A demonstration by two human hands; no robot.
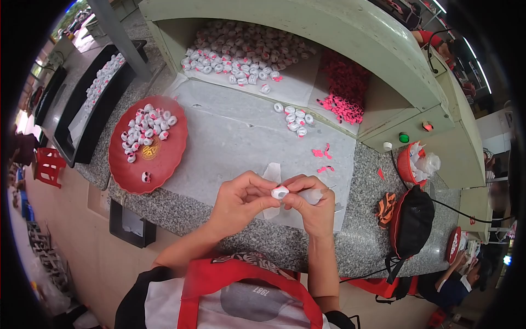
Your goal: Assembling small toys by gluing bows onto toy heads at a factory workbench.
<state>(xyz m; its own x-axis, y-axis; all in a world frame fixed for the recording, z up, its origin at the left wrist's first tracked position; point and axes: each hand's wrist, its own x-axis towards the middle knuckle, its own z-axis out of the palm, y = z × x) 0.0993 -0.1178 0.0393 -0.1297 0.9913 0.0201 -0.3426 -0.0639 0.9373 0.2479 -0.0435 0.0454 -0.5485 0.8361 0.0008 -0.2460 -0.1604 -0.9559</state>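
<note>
In the head view, the left hand [238, 200] and right hand [312, 211] meet above the near edge of the counter [361, 249]. Their thumbs and fingertips pinch one small white piece [279, 192] with pink and grey marks between them. The right hand also has a pale translucent thing [311, 196] among its fingers; how firmly it is gripped, I cannot tell. Just beyond the fingers, a strip of white paper [272, 171] lies on the pale sheet [219, 123].

Farther off on the sheet, to the right, are loose white pieces [296, 116] and, nearer, some pink bits [321, 153]. To the left, a red plate [161, 178] bears more white pieces, one apart from the rest at its near side. At the far side, a green shelf [422, 118] holds a pile of white pieces and, right of it, pink bits. On the right stand a red basket [404, 166] and, nearer, a black bag [413, 222].
</note>
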